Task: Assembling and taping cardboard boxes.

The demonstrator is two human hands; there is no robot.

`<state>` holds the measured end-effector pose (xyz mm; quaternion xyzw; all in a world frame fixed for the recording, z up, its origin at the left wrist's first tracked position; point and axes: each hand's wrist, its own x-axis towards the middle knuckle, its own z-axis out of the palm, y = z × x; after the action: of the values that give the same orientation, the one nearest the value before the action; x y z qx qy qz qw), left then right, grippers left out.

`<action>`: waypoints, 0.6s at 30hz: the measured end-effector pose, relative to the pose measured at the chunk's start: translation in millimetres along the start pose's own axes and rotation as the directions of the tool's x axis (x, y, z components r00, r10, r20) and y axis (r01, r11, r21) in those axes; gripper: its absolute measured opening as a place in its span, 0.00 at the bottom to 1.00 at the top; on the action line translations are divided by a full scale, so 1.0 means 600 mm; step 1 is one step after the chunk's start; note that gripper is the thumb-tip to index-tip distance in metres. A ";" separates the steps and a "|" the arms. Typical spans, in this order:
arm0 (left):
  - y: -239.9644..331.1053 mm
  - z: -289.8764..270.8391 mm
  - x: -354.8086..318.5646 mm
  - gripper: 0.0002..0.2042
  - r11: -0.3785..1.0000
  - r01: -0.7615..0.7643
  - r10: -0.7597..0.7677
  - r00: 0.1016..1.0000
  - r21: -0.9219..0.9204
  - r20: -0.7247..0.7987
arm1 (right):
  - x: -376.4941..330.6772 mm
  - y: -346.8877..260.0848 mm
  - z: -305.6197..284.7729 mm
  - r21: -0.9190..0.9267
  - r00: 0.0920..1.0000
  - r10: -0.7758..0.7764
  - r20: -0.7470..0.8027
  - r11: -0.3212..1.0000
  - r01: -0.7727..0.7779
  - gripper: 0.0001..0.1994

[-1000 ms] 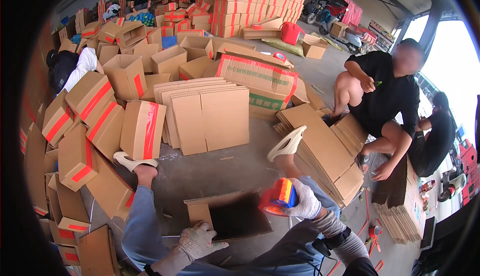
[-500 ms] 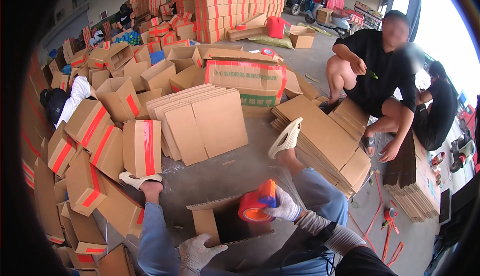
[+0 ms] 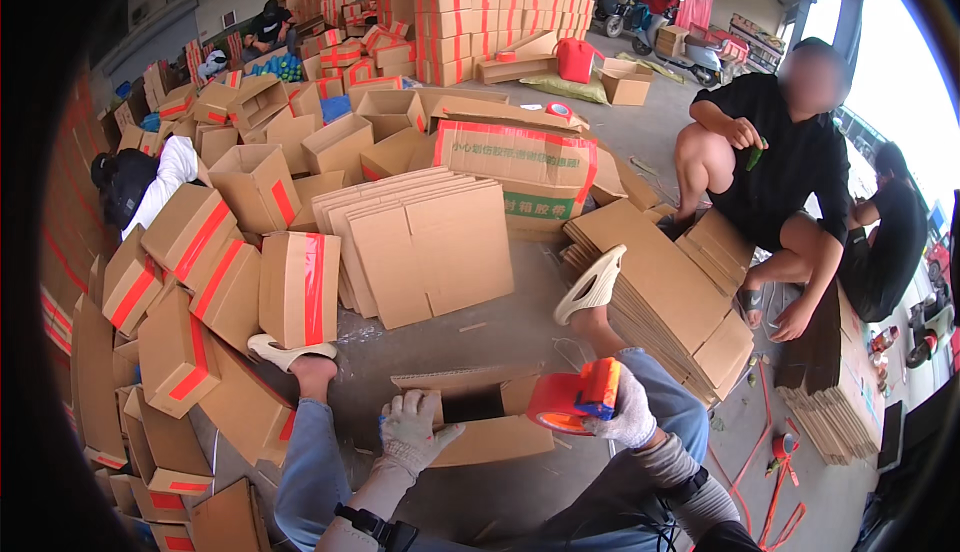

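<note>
Left hand (image 3: 415, 432), gloved, flat on near edge of small cardboard box (image 3: 480, 417); fingers spread, pressing, not wrapped round anything. Box on concrete floor (image 3: 480, 342) between outstretched legs, top flaps partly open, dark gap showing. Right hand (image 3: 625, 412), also gloved, fingers clamped on orange tape dispenser (image 3: 575, 402), held just above box's right end; contact with flap possibly made, hard to tell from this angle. Pale sandals (image 3: 590, 287) on both feet, beyond box. Further out, fanned pile of flat cartons (image 3: 425, 242) at centre; taped boxes with red strips (image 3: 300, 287) heaped to left. Low stack of flattened cardboard (image 3: 670, 302) to right, seated person in black (image 3: 780, 172) behind it. Farthest: tall wall of stacked cartons (image 3: 490, 2).
</note>
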<state>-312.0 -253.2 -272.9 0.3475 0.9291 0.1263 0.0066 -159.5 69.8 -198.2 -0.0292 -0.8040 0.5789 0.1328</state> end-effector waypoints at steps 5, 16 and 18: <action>-0.014 0.028 -0.004 0.40 0.979 -0.103 0.164 0.913 0.178 -0.374 | 0.028 0.034 0.087 -0.241 0.947 0.047 0.319 0.970 0.033 0.40; 0.125 0.004 0.069 0.36 0.964 0.007 0.027 0.991 0.265 -0.128 | 0.001 0.050 0.068 -0.218 0.937 -0.115 0.330 0.957 0.194 0.40; 0.110 0.004 0.063 0.38 0.968 -0.006 0.038 0.992 0.251 -0.122 | 0.003 0.047 0.068 -0.183 0.927 -0.155 0.342 0.957 0.227 0.39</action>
<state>-297.8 -179.9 -256.4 0.3470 0.9323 0.0301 -0.0973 -174.4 42.1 -236.4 0.1306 -0.8727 0.4678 0.0510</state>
